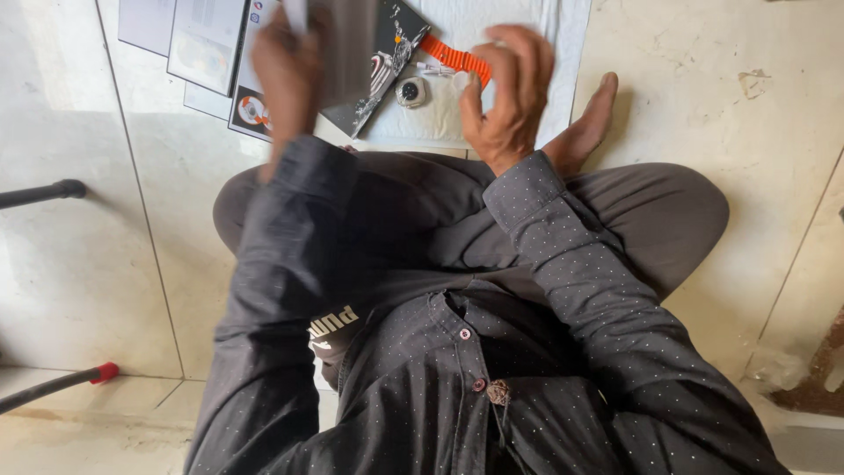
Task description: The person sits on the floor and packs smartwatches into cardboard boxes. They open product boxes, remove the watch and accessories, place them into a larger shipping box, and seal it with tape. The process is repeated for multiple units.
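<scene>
Left hand (286, 66) grips a blurred grey box (347, 44), fingers wrapped. Right hand (508, 88) hovers over smartwatch (411, 91) with orange strap (453, 58) on white cloth (545, 35), fingers curled, loosely spread. Bare floor (721, 105) right of cloth edge.

Boxes (220, 53) crowd the cloth's (527, 22) left; bare floor (703, 79) lies open at its right.

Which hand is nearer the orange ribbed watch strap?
Right. The right hand hovers just beside the orange ribbed watch strap; the left hand is farther left, holding a dark box.
</scene>
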